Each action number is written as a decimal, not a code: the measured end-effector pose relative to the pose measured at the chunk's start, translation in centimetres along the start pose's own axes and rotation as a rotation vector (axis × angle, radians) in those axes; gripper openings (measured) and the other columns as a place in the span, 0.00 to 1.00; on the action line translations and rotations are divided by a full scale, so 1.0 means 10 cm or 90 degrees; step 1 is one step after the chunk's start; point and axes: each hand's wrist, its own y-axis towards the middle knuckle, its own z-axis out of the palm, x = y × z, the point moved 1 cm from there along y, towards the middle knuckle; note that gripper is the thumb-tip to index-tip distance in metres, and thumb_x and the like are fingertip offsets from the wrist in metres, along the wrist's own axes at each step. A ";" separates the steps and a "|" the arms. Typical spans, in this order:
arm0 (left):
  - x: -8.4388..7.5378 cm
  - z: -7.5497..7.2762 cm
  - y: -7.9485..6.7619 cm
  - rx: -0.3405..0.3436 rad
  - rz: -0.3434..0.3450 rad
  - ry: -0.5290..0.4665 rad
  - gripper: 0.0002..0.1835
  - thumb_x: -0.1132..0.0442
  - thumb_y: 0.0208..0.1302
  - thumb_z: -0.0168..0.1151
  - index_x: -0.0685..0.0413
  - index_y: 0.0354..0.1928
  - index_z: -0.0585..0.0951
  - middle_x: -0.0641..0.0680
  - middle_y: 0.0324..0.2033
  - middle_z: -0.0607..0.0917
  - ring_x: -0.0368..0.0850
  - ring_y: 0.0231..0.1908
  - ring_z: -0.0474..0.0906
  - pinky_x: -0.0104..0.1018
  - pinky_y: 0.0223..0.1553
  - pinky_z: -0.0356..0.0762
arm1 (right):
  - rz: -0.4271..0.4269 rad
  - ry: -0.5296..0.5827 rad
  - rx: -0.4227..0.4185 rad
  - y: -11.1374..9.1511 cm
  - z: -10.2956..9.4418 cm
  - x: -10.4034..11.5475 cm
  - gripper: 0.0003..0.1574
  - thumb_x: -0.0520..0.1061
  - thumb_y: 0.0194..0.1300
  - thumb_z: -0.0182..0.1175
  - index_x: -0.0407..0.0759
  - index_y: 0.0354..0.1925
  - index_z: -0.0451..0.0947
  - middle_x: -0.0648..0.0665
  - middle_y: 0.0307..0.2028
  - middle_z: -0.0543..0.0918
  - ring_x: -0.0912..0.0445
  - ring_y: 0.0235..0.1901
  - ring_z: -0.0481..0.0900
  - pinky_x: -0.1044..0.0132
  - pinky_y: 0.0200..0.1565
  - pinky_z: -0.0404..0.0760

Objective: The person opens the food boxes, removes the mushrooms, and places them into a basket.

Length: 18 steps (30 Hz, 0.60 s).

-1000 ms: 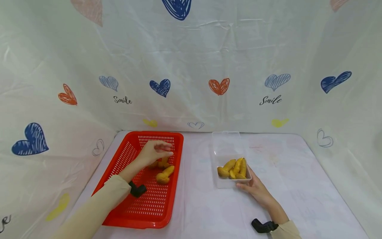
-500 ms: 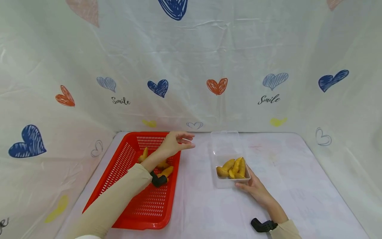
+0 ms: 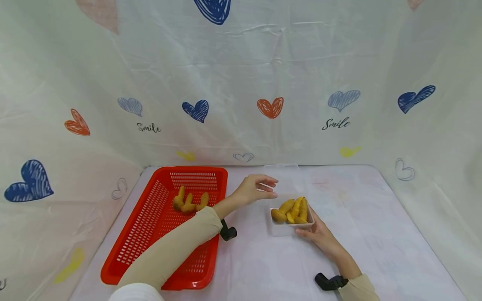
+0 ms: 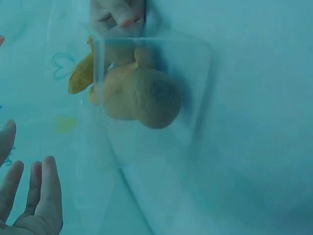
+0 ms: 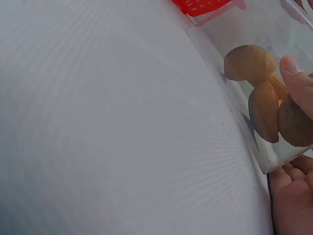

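Observation:
My left hand [image 3: 256,190] is over the table, left of and a little above a clear plastic box [image 3: 280,230]. Its fingers are apart, and nothing shows between them in the left wrist view, where part of the hand [image 4: 41,210] appears at lower left. At the box's right front corner, my right hand [image 3: 323,236] grips it, thumb against the front wall. Inside lie several yellow-brown mushroom-shaped pieces [image 3: 278,215] and slimmer yellow pieces [image 3: 296,207]. More mushroom-shaped pieces [image 3: 187,205] sit in the red basket [image 3: 165,221]; my left arm covers part of it.
The box's clear lid [image 3: 280,173] stands open at the back. A white cloth [image 3: 376,234] covers the table. Behind it hangs a pale curtain [image 3: 233,75] printed with hearts. Black devices are strapped to my left wrist [image 3: 227,232] and right wrist [image 3: 331,282].
My left hand has moved right, out of the red basket and across to beside the box. The right hand has stayed on the box. The view has shifted slightly.

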 end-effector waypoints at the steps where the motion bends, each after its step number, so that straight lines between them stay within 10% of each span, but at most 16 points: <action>1: 0.01 0.06 0.02 0.006 0.003 -0.006 0.24 0.65 0.59 0.73 0.55 0.59 0.82 0.55 0.50 0.85 0.44 0.45 0.84 0.33 0.46 0.83 | -0.003 0.000 -0.001 0.00 -0.01 0.00 0.59 0.39 0.68 0.64 0.55 0.80 0.37 0.41 0.79 0.35 0.40 0.76 0.30 0.30 0.67 0.36; 18: 0.11 0.62 0.20 0.031 0.012 -0.061 0.23 0.66 0.61 0.72 0.59 0.58 0.81 0.61 0.50 0.85 0.44 0.44 0.85 0.29 0.45 0.82 | -0.018 0.011 0.001 0.01 0.00 -0.03 0.58 0.38 0.68 0.64 0.55 0.80 0.38 0.43 0.79 0.38 0.42 0.76 0.34 0.33 0.69 0.37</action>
